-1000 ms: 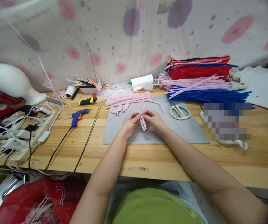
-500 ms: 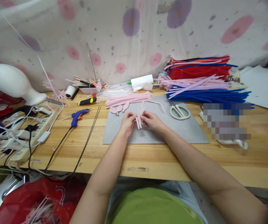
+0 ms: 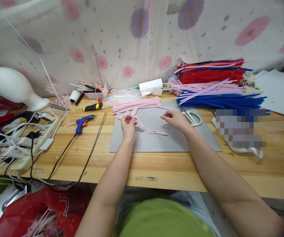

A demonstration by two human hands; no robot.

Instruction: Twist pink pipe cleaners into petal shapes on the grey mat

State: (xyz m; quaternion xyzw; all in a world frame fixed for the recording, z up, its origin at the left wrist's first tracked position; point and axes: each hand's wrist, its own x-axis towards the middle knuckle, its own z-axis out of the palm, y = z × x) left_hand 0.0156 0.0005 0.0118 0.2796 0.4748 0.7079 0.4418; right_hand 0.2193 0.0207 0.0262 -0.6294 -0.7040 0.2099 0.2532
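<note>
My left hand [image 3: 127,126] is closed on a pink pipe cleaner [image 3: 139,123], bent so that its strands stick out to the right of the fingers. Just behind that hand lie pink pipe-cleaner loops [image 3: 133,112], partly covered by it. My right hand [image 3: 175,119] hovers over the grey cutting mat [image 3: 147,144] with its fingers loosely curved and nothing visible in them. Scissors with pale handles [image 3: 193,119] lie right beside it, partly covered by the wrist. A short folded pink pipe-cleaner piece [image 3: 159,133] rests on the mat between my hands.
A pink pipe-cleaner bundle [image 3: 137,105] lies along the mat's back edge. Blue pipe cleaners [image 3: 221,100] and red ones [image 3: 211,77] are piled at back right. To the left are a blue glue gun [image 3: 81,124], a utility knife [image 3: 92,106] and a power strip [image 3: 40,141] with tangled cables.
My hands have moved apart, the left toward the pink loops and the right toward the scissors. A short folded pink piece now lies on the mat where they were.
</note>
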